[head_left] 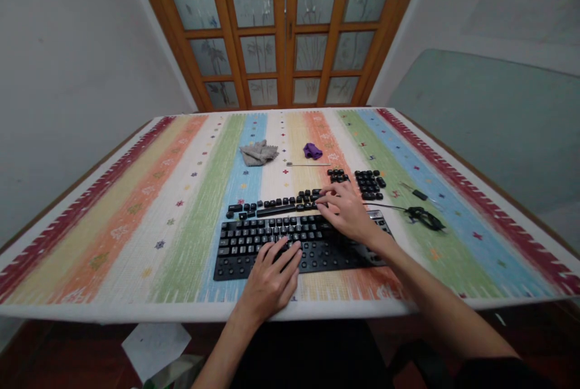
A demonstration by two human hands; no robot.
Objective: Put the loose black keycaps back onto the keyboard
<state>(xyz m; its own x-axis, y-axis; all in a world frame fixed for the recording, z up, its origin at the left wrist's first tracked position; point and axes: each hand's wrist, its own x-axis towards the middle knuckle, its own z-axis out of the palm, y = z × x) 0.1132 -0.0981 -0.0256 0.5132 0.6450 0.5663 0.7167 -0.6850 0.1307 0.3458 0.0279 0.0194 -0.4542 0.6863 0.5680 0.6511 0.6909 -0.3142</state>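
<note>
A black keyboard [272, 250] lies near the table's front edge, with keycaps on its upper rows and bare switches on its lower rows and right side. My left hand [273, 271] rests on its lower middle part, fingers spread and holding nothing. Beyond the keyboard is a line of loose black keycaps [281, 202], including a long spacebar [278, 211]. My right hand [348, 211] reaches over the right end of this line. Its thumb and fingertips come together at a small black keycap, mostly hidden by the fingers.
More loose keycaps [369, 183] sit in a block at the right. A coiled black cable [423, 218] lies beside the keyboard. Farther back are a grey cloth [259, 153], a purple cloth [312, 150] and a thin brush [308, 164]. A striped tablecloth [190, 244] covers the table.
</note>
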